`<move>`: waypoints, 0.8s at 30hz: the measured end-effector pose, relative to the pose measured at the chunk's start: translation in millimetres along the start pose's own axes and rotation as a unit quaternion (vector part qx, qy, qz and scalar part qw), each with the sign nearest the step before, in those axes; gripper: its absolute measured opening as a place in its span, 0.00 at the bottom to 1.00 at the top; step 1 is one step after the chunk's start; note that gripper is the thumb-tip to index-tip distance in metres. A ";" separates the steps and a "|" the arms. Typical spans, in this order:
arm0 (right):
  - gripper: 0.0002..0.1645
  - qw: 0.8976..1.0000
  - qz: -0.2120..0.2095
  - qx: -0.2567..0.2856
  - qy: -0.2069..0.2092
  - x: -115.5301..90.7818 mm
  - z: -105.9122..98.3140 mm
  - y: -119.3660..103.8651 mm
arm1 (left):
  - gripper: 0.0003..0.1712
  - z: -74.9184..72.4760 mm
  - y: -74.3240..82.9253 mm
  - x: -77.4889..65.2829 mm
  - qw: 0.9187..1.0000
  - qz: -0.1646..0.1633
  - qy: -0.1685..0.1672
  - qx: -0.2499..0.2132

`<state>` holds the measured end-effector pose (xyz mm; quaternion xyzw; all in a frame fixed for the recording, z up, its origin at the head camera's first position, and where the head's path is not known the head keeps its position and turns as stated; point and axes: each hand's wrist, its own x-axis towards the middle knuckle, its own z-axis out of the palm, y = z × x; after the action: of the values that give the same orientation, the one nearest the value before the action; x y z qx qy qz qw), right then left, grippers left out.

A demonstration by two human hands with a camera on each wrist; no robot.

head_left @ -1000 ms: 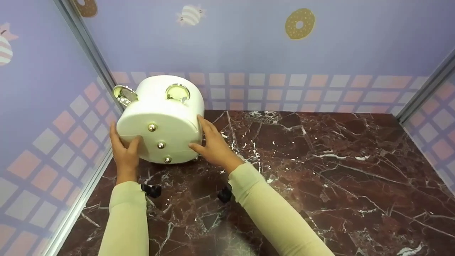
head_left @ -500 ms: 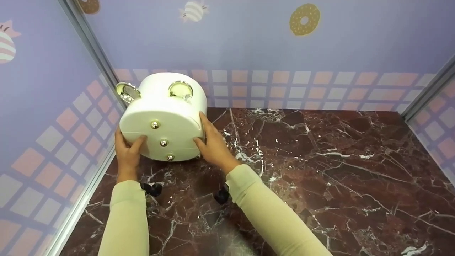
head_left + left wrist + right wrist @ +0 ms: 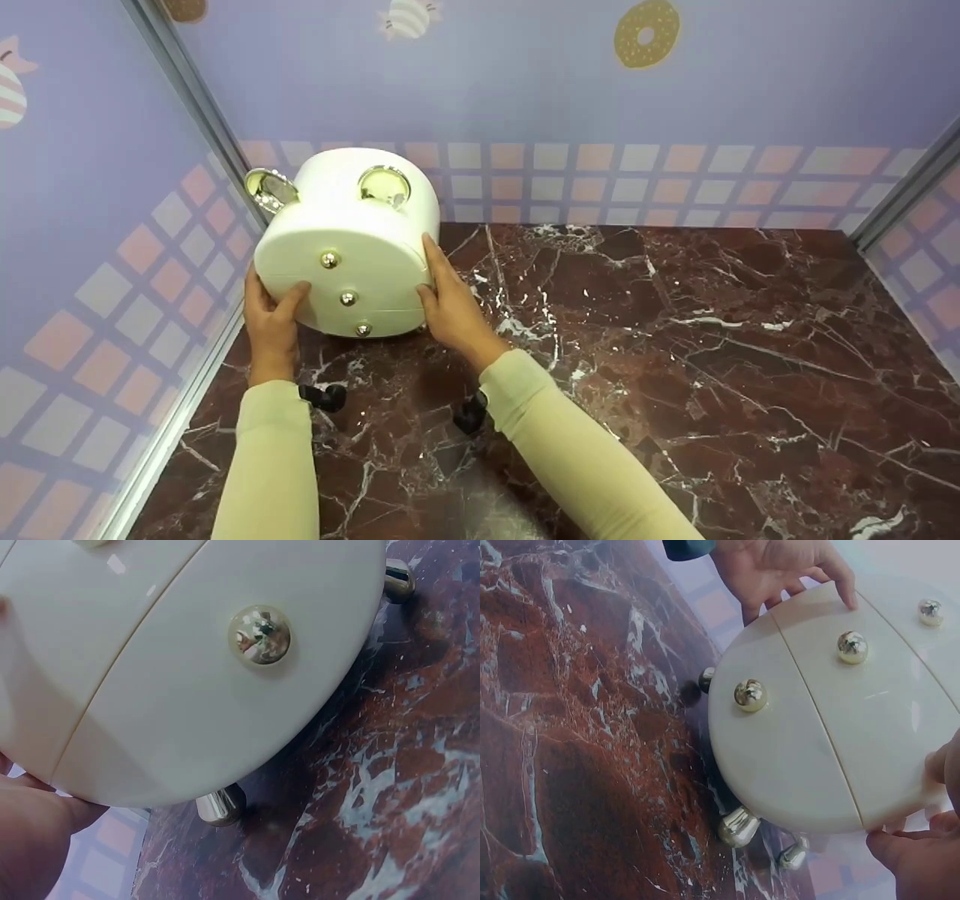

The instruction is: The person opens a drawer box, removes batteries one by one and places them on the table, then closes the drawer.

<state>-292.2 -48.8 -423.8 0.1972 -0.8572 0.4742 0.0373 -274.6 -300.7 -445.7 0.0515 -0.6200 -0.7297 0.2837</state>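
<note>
A white rounded drawer box (image 3: 360, 240) with two gold ears (image 3: 385, 187) stands in the back left corner, seen in the head view. Three gold ball knobs (image 3: 348, 298) run down its front, one on each drawer. Short metal feet (image 3: 221, 805) show beneath it in the left wrist view. My left hand (image 3: 274, 322) grips its left side, thumb on the front face and fingers round the edge. On the other side my right hand (image 3: 456, 311) holds it, thumb at the front edge and fingers along the side. Thin seams divide the drawers, which sit flush.
The box stands on a dark red marbled surface (image 3: 675, 390) that stretches right and forward. Lilac panels with a checked band, a left wall (image 3: 90, 210) and a back wall (image 3: 510, 90), meet close behind the box. Black camera mounts (image 3: 470, 414) sit at the wrists.
My right thumb has slid from the front face outward to the box's right edge. The whole head view has shifted slightly; the box keeps its place in the corner.
</note>
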 end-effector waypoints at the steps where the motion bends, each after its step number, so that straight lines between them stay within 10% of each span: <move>1: 0.46 1.000 0.002 0.002 0.001 -0.8 -0.3 0.2 | 0.43 -0.1 -1.7 0.1 1.000 0.000 0.000 0.000; 24: 0.44 0.999 0.011 -0.003 0.042 -18.3 -43.0 24.2 | 0.46 47.7 13.6 -27.5 0.998 -0.006 -0.054 0.017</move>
<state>-289.7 3.7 -424.2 0.1678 -0.8585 0.4798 0.0683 -267.3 -246.8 -429.8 0.0205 -0.6467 -0.7222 0.2444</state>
